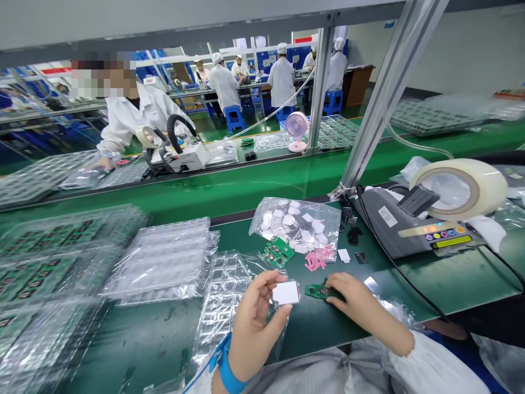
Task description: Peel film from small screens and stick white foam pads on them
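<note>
My left hand (254, 320) pinches a small white square pad (286, 293) between thumb and fingers, just above the green table. My right hand (355, 301) rests on the table with its fingers closed on a small green circuit board (315, 290) right of the pad. Another green circuit board (278, 253) lies a little farther back, beside pink strips (316, 259). A clear bag of white pads (297, 224) lies behind them.
A grey tape dispenser (410, 224) with a large tape roll (461, 189) stands at the right, its black cable crossing the table. Stacked clear plastic trays (164, 257) cover the left. A conveyor belt (254, 186) runs behind, with a person in white across it and a pink fan (297, 130).
</note>
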### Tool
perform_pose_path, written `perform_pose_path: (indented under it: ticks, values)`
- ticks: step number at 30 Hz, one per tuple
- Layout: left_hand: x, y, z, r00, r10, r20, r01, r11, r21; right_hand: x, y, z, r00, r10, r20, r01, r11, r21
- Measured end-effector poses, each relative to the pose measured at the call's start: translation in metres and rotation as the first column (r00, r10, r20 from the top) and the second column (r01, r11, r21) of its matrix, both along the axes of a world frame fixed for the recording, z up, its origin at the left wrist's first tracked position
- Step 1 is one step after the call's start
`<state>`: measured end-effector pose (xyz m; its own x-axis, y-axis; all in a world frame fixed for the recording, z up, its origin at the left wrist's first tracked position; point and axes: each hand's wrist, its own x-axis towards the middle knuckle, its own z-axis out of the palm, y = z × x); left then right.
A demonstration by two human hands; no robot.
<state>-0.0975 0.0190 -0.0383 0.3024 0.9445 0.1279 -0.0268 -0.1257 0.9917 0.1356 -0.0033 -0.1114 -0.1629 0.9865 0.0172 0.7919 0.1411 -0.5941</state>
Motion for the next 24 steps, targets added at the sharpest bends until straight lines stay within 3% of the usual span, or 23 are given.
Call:
perform_pose_path:
  ticks: [2, 4, 6, 7, 10, 12, 17, 24]
  values:
    - [0.002, -0.002, 0.002, 1.0, -0.027, -0.002, 0.027, 0.998, 0.048, 0.011, -0.009, 0.017, 0.996, -0.046, -0.08, 0.049, 0.998, 0.029]
    - [0.008, -0.003, 0.005, 0.997, -0.072, -0.005, 0.073, 0.995, 0.067, 0.016, -0.019, 0.045, 0.98, -0.087, -0.18, 0.109, 0.987, 0.117]
    - [0.016, -0.004, 0.011, 0.992, -0.123, -0.005, 0.123, 0.99, 0.07, 0.013, -0.029, 0.079, 0.946, 0.033, -0.323, 0.087, 0.932, 0.351]
    - [0.02, -0.004, 0.015, 0.989, -0.151, -0.006, 0.151, 0.986, 0.076, 0.008, -0.032, 0.096, 0.951, 0.108, -0.288, 0.031, 0.898, 0.439]
    - [0.032, -0.005, 0.026, 0.973, -0.232, -0.011, 0.232, 0.966, 0.118, -0.009, -0.036, 0.129, 0.975, 0.169, -0.146, -0.048, 0.8, 0.598]
    - [0.036, -0.006, 0.033, 0.967, -0.254, 0.009, 0.251, 0.958, 0.143, -0.017, -0.036, 0.136, 0.979, 0.177, -0.102, -0.075, 0.773, 0.63]
    - [0.04, -0.009, 0.038, 0.953, -0.274, 0.128, 0.256, 0.956, 0.143, -0.02, -0.042, 0.133, 0.977, 0.188, -0.097, -0.09, 0.783, 0.616]
    - [0.038, -0.008, 0.036, 0.968, -0.24, 0.069, 0.224, 0.957, 0.187, -0.026, -0.042, 0.136, 0.985, 0.133, -0.107, -0.042, 0.799, 0.6]
